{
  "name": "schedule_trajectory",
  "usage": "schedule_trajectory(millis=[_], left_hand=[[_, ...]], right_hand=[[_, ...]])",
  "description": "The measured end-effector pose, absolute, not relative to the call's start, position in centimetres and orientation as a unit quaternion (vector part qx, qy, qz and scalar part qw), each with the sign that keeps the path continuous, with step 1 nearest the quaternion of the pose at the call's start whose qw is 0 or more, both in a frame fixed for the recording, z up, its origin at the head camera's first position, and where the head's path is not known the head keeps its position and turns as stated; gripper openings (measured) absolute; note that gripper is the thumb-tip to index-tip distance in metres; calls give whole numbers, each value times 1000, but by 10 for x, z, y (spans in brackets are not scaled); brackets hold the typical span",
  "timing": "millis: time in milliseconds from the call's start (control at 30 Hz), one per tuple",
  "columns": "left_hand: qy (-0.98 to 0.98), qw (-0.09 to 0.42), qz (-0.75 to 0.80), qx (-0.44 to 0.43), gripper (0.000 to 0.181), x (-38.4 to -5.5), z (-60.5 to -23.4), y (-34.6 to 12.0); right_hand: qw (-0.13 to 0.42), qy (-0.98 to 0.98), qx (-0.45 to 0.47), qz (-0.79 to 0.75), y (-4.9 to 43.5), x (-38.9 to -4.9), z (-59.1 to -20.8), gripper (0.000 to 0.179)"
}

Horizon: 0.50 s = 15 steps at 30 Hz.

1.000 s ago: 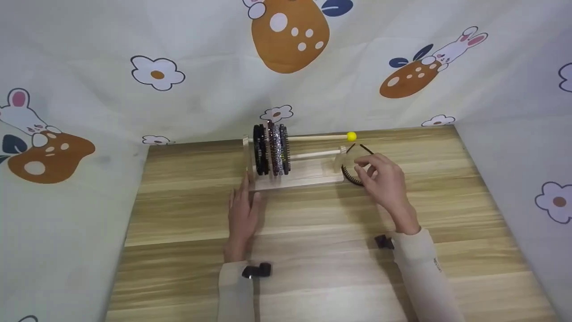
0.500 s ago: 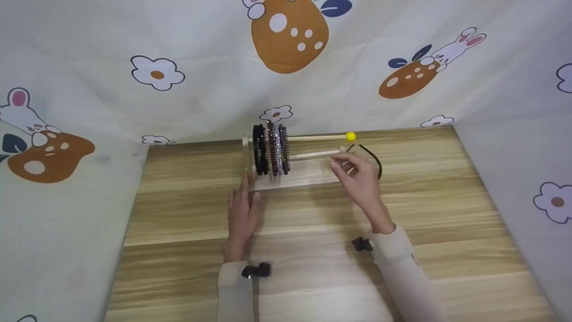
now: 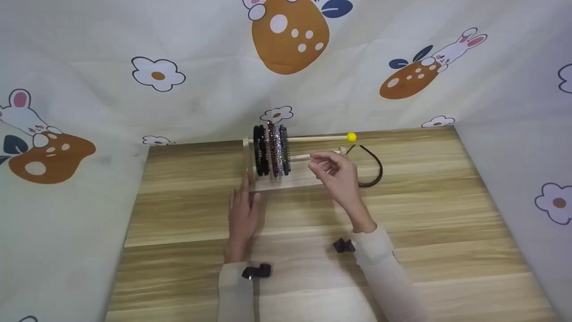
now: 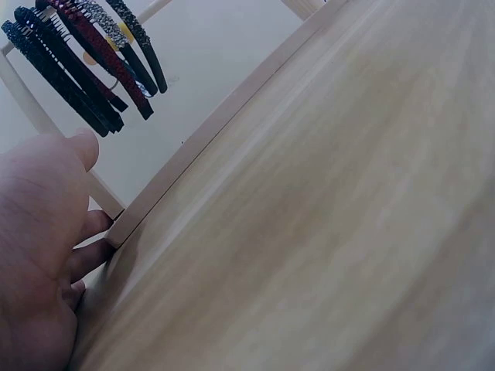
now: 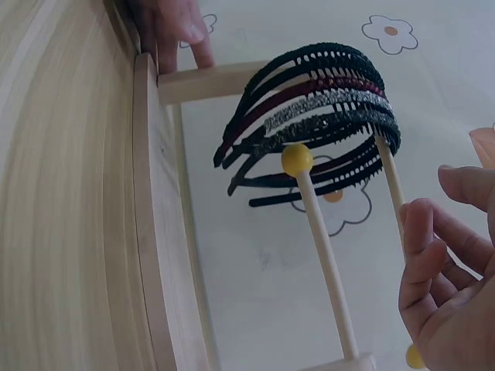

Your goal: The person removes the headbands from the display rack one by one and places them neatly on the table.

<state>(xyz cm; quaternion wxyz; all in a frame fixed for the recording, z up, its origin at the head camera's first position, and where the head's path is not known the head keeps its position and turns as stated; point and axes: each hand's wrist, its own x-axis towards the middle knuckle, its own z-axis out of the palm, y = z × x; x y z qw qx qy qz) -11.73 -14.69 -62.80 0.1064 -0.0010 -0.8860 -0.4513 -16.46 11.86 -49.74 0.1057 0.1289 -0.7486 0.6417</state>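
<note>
A wooden rack (image 3: 308, 176) carries several headbands (image 3: 272, 150), black, dark red and silver, bunched near its left end. My left hand (image 3: 243, 212) lies at that left end, its straight fingers touching the frame, as the left wrist view also shows. Over the rack's right half hovers my right hand (image 3: 337, 179), in front of the lower rod (image 3: 301, 156). In the right wrist view its fingers are loosely bent, thumb apart, with nothing held. One more dark headband (image 3: 380, 167) lies to the right of the rack, partly hidden by the right hand.
A yellow ball (image 3: 351, 137) caps the upper rod, which sticks out rightward. The rack stands at the back of a wood-grain table (image 3: 295, 286), close to a printed cloth wall (image 3: 201, 112). Similar cloth walls rise at both sides.
My right hand has moved left from beside the loose headband to over the rack's lower rod, exposing more of that headband. My left hand has stayed at the left end.
</note>
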Motion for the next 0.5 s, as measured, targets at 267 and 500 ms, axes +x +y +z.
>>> schedule_trajectory(millis=[267,500], left_hand=[[-884,111,-454,1,69,-116,-627,-147],[-884,115,-453,-6,68,-116,-628,-146]], right_hand=[[49,-723,109,680,95,-169,-499,28],[19,-708,112,697,81,-172,-504,38]])
